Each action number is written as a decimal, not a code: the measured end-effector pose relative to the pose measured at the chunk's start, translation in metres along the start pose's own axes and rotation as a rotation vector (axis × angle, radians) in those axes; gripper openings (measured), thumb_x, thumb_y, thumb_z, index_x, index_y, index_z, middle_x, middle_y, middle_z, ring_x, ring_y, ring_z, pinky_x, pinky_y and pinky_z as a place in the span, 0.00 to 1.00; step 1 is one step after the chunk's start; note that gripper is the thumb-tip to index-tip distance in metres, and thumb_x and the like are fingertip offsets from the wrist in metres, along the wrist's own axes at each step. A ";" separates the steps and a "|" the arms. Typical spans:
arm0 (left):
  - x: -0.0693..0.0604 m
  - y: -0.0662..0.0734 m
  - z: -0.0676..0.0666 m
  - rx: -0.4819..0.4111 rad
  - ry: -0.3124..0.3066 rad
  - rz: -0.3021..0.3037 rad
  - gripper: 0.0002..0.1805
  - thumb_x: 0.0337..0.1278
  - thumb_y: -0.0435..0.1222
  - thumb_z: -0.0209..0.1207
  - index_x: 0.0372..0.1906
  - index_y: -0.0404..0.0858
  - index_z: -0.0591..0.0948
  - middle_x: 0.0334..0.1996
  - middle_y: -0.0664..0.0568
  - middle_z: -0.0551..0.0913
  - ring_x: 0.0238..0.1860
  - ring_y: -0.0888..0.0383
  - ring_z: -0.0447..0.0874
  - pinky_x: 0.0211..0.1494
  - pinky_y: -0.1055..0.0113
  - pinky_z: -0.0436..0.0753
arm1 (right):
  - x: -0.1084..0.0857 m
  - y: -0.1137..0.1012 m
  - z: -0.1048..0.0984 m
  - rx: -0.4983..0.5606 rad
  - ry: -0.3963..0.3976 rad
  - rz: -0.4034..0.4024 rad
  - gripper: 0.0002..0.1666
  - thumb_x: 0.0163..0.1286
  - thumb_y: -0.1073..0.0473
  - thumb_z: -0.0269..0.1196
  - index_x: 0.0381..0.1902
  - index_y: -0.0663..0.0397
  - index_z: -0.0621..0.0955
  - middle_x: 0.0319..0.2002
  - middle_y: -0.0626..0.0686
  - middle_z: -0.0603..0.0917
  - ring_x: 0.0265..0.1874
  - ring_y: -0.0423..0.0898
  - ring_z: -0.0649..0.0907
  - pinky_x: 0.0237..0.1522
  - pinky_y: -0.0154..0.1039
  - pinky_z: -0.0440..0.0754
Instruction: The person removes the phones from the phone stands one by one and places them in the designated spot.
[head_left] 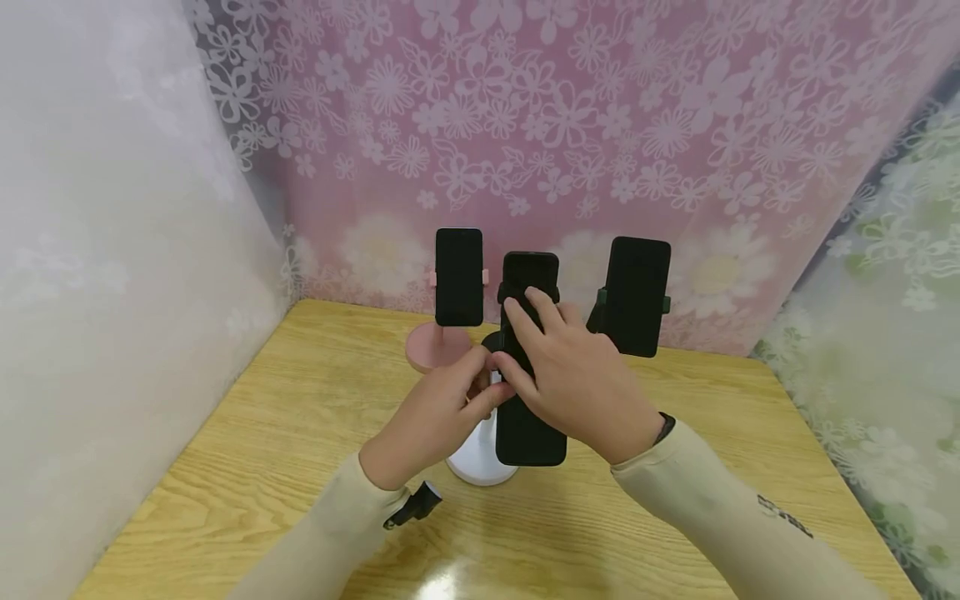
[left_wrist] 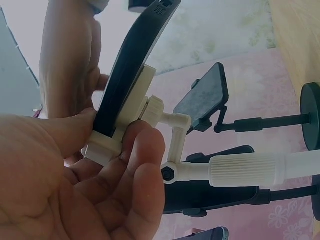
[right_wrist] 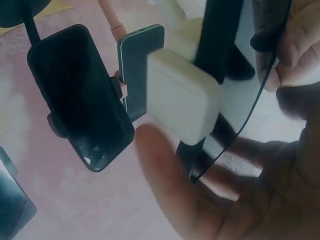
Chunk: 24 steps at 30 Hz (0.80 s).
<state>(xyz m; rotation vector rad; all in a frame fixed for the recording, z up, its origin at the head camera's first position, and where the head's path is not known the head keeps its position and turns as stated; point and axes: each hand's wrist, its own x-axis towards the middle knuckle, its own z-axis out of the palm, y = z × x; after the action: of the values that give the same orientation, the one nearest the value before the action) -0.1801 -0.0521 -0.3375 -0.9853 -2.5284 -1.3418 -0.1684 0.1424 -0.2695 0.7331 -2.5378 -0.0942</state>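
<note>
A black phone [head_left: 531,433] stands upright in the clamp [left_wrist: 136,100] of a white phone stand, whose round base [head_left: 482,468] rests on the table. My left hand [head_left: 435,408] pinches one end of the clamp at the phone's edge with thumb and fingers. Over the screen lies my right hand [head_left: 588,379], holding the phone, two fingers reaching up across it. In the right wrist view, a finger of that hand is beside the white clamp pad [right_wrist: 182,95]. The right hand hides much of the screen.
Behind stand three more phones: one on a pink stand [head_left: 431,346], one in a black holder [head_left: 530,271], one in a dark green holder [head_left: 637,296]. A wooden table [head_left: 300,417] lies beneath. Floral curtains [head_left: 487,100] hang close behind and at the sides.
</note>
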 end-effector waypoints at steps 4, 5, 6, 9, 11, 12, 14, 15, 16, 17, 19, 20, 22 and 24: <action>0.000 -0.001 0.000 -0.002 0.003 0.000 0.11 0.77 0.47 0.57 0.42 0.46 0.72 0.25 0.61 0.74 0.21 0.64 0.73 0.27 0.67 0.74 | 0.009 0.000 0.004 -0.089 0.006 -0.147 0.25 0.81 0.47 0.57 0.63 0.61 0.77 0.43 0.57 0.81 0.32 0.52 0.76 0.18 0.38 0.76; 0.000 -0.001 0.000 -0.003 0.001 0.001 0.10 0.77 0.48 0.57 0.42 0.46 0.72 0.25 0.61 0.74 0.21 0.64 0.73 0.27 0.67 0.73 | 0.011 0.000 0.005 -0.110 0.013 -0.181 0.22 0.81 0.49 0.57 0.59 0.61 0.78 0.37 0.55 0.78 0.28 0.50 0.73 0.18 0.36 0.74; 0.001 -0.001 0.000 -0.004 0.000 0.001 0.11 0.77 0.48 0.57 0.42 0.46 0.72 0.25 0.61 0.74 0.21 0.64 0.73 0.27 0.67 0.73 | 0.013 0.001 0.005 -0.124 0.017 -0.206 0.19 0.81 0.50 0.58 0.55 0.61 0.78 0.33 0.53 0.75 0.26 0.49 0.69 0.18 0.35 0.72; 0.001 -0.001 -0.001 -0.011 -0.007 -0.004 0.11 0.78 0.48 0.56 0.42 0.46 0.72 0.25 0.60 0.74 0.21 0.64 0.73 0.27 0.68 0.72 | 0.018 0.002 0.004 -0.117 0.015 -0.224 0.15 0.79 0.50 0.60 0.48 0.58 0.78 0.28 0.51 0.70 0.23 0.47 0.66 0.17 0.35 0.67; 0.001 -0.001 -0.001 -0.017 -0.012 -0.014 0.12 0.78 0.49 0.56 0.40 0.46 0.71 0.24 0.60 0.74 0.21 0.63 0.73 0.26 0.68 0.72 | 0.018 0.003 0.002 -0.092 -0.003 -0.201 0.15 0.78 0.50 0.59 0.46 0.57 0.78 0.26 0.50 0.68 0.21 0.46 0.65 0.16 0.35 0.65; 0.000 0.000 0.000 -0.023 -0.016 -0.019 0.12 0.78 0.49 0.56 0.40 0.47 0.71 0.24 0.60 0.74 0.21 0.63 0.73 0.27 0.68 0.72 | 0.018 0.002 0.001 -0.081 -0.013 -0.188 0.15 0.78 0.50 0.59 0.45 0.57 0.78 0.26 0.50 0.67 0.21 0.46 0.65 0.16 0.35 0.64; 0.000 0.000 0.000 -0.028 -0.019 -0.026 0.13 0.78 0.49 0.55 0.39 0.46 0.70 0.24 0.60 0.74 0.22 0.63 0.73 0.27 0.68 0.72 | 0.018 0.002 0.000 -0.071 -0.027 -0.167 0.15 0.78 0.49 0.58 0.43 0.57 0.77 0.25 0.50 0.66 0.19 0.46 0.64 0.15 0.35 0.62; 0.000 0.000 -0.001 -0.033 -0.020 -0.028 0.13 0.79 0.49 0.55 0.40 0.46 0.70 0.25 0.60 0.75 0.22 0.63 0.73 0.27 0.67 0.73 | 0.018 0.002 0.000 -0.067 -0.032 -0.162 0.15 0.78 0.49 0.57 0.42 0.57 0.77 0.24 0.50 0.65 0.18 0.46 0.64 0.15 0.35 0.61; -0.001 0.000 -0.001 -0.037 -0.020 -0.028 0.13 0.79 0.49 0.55 0.40 0.46 0.71 0.25 0.60 0.75 0.23 0.63 0.74 0.28 0.67 0.73 | 0.019 0.002 -0.001 -0.060 -0.038 -0.159 0.16 0.78 0.49 0.57 0.41 0.57 0.76 0.23 0.50 0.64 0.18 0.46 0.63 0.15 0.35 0.60; 0.000 0.000 -0.001 -0.038 -0.019 -0.025 0.12 0.79 0.49 0.55 0.40 0.47 0.71 0.26 0.60 0.75 0.24 0.63 0.74 0.29 0.67 0.74 | 0.019 0.003 0.000 -0.055 -0.042 -0.161 0.16 0.78 0.49 0.57 0.41 0.57 0.76 0.23 0.50 0.64 0.17 0.46 0.63 0.15 0.35 0.60; 0.000 -0.001 -0.001 -0.036 -0.013 -0.015 0.12 0.79 0.49 0.55 0.41 0.47 0.71 0.26 0.61 0.76 0.25 0.63 0.75 0.29 0.67 0.75 | 0.022 0.006 0.001 -0.036 -0.055 -0.166 0.15 0.77 0.49 0.58 0.40 0.56 0.76 0.23 0.50 0.64 0.16 0.45 0.63 0.15 0.35 0.60; 0.000 -0.001 0.000 -0.036 -0.009 -0.011 0.11 0.78 0.49 0.55 0.41 0.47 0.71 0.27 0.61 0.76 0.25 0.64 0.75 0.30 0.66 0.75 | 0.023 0.007 0.001 -0.020 -0.065 -0.165 0.15 0.77 0.49 0.58 0.40 0.56 0.76 0.22 0.49 0.64 0.16 0.45 0.63 0.15 0.35 0.60; 0.000 -0.002 0.000 -0.037 -0.002 -0.009 0.11 0.78 0.49 0.56 0.41 0.47 0.72 0.27 0.61 0.77 0.26 0.64 0.76 0.30 0.66 0.76 | 0.025 0.010 0.003 0.014 -0.087 -0.161 0.14 0.76 0.49 0.59 0.39 0.55 0.75 0.22 0.49 0.65 0.15 0.44 0.64 0.16 0.35 0.61; 0.000 -0.003 0.002 -0.048 0.000 -0.014 0.11 0.77 0.49 0.57 0.42 0.47 0.73 0.27 0.61 0.79 0.26 0.65 0.77 0.31 0.66 0.77 | 0.026 0.012 0.004 0.047 -0.100 -0.146 0.13 0.74 0.50 0.59 0.37 0.54 0.74 0.22 0.48 0.65 0.15 0.43 0.65 0.17 0.36 0.62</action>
<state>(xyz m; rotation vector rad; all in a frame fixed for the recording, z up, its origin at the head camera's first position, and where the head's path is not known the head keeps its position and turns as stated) -0.1815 -0.0520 -0.3403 -0.9783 -2.5189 -1.4121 -0.1949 0.1390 -0.2596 0.9545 -2.5852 -0.1229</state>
